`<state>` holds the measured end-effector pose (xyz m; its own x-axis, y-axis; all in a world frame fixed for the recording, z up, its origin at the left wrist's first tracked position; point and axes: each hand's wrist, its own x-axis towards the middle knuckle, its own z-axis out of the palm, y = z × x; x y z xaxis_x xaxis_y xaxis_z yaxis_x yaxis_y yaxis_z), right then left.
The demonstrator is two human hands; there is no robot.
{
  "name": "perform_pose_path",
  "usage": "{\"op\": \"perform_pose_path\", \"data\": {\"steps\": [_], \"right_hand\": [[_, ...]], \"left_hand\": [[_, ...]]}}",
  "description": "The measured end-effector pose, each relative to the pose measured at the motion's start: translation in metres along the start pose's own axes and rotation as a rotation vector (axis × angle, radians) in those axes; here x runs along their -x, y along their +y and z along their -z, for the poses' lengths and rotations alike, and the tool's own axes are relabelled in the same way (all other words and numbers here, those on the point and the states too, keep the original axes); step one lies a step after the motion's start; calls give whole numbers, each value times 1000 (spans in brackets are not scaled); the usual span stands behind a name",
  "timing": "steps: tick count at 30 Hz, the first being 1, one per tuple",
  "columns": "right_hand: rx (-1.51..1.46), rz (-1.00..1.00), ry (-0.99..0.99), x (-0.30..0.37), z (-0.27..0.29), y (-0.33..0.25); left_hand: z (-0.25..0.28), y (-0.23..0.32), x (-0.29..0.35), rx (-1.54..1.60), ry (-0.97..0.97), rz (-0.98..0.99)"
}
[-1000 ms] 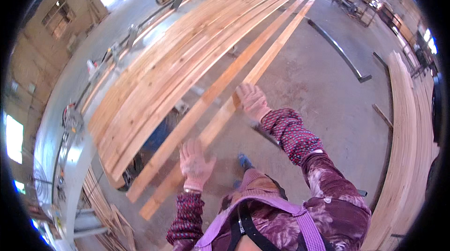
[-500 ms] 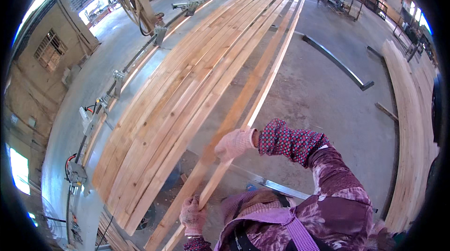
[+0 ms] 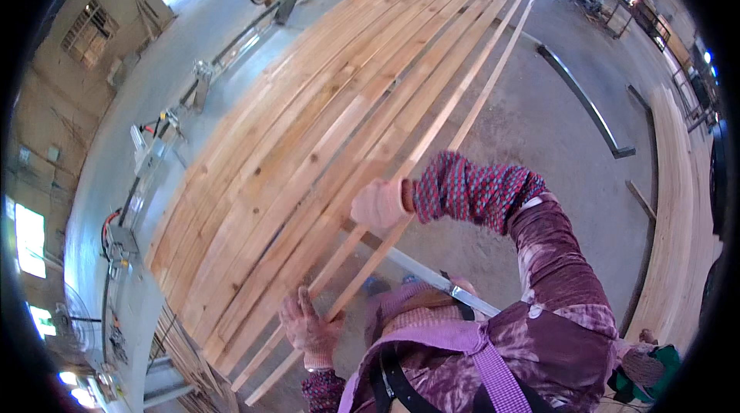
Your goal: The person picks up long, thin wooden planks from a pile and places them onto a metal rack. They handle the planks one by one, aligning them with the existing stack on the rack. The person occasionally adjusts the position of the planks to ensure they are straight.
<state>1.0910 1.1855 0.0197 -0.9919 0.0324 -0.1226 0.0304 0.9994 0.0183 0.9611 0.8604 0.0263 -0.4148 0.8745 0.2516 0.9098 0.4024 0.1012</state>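
Long pale wooden boards (image 3: 285,158) lie side by side, running from near left to far right. Along their right side are two narrow wooden strips, an inner strip (image 3: 445,114) and an outer strip (image 3: 493,80), with a gap between them. My right hand (image 3: 379,203), in a pink glove, is closed over the inner strip beside the outermost board; its fingertips are blurred. Nearer the strips' close ends, my left hand (image 3: 310,328), gloved too, rests across them with its fingers stretched and thumb apart.
A metal frame with clamps (image 3: 202,77) and cables runs along the boards' left side. Beneath the strips passes a metal bar (image 3: 432,273). On the floor lies a steel bar (image 3: 586,101). More timber (image 3: 678,205) is stacked at the far right.
The separate board beside the strip has moved left against the other boards. My left hand has loosened its grip and spread its fingers. The whole view has shifted slightly.
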Motion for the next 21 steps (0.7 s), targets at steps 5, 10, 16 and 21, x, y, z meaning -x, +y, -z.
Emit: {"op": "perform_pose_path", "data": {"steps": [5,10,16,21], "right_hand": [[-589,53,-327,-3,46,28],[421,-176,366,-11,3,5],[168,64,384,-16,1,26],[-502,178,-631,-15,49,68]], "left_hand": [[-6,-4,9,20,-307,89],[-7,1,7,126,-167,79],[11,18,1,-20,-7,93],[15,12,-19,-117,-168,153]]}}
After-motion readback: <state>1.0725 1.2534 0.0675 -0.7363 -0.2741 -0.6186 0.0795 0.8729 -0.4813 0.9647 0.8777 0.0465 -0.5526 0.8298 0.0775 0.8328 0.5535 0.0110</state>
